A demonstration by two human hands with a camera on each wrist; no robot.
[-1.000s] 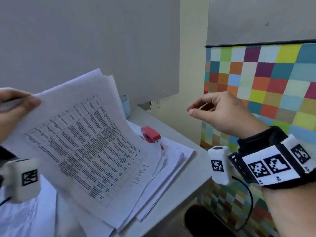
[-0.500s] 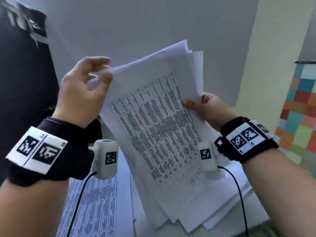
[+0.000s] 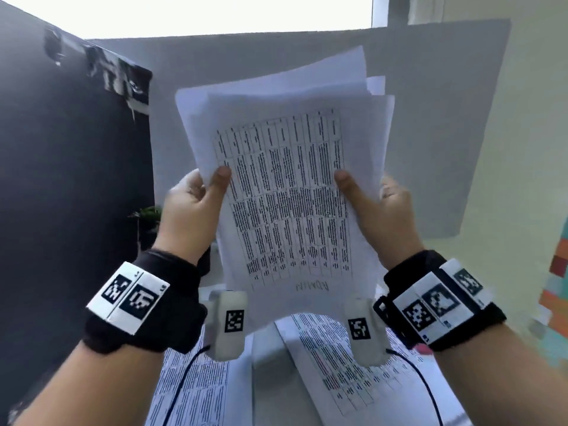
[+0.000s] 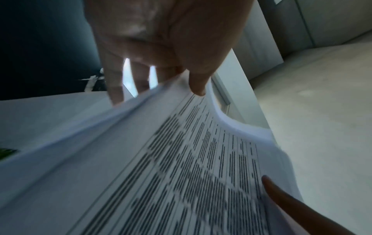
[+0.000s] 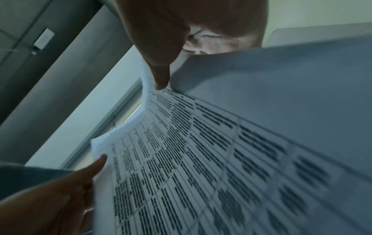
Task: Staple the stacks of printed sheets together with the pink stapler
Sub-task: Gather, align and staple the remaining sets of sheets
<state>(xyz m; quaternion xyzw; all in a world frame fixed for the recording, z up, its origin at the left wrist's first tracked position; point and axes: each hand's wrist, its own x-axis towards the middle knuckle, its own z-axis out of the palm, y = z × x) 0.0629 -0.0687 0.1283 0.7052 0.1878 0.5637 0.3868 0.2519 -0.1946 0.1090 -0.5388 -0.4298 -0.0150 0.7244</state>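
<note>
I hold a stack of printed sheets (image 3: 285, 186) upright in front of me, its top edges fanned and uneven. My left hand (image 3: 199, 195) grips its left edge, thumb on the printed face and fingers behind. My right hand (image 3: 368, 198) grips the right edge the same way. In the left wrist view my left thumb (image 4: 198, 85) presses the sheets (image 4: 181, 167); the right wrist view shows my right thumb (image 5: 161, 76) on the sheets (image 5: 201, 159). Only a pink sliver (image 3: 425, 349) shows under my right wrist strap; I cannot tell if it is the stapler.
More printed sheets (image 3: 338, 364) lie on the desk below my wrists, with another pile (image 3: 196, 388) at the left. A dark panel (image 3: 61, 179) stands at the left and a grey board (image 3: 445, 149) behind. A small plant (image 3: 150, 213) sits at the back.
One second ago only my left hand held the sheets and my right hand hovered free. The right hand took the right edge, and both hands now hold the stack upright by its sides.
</note>
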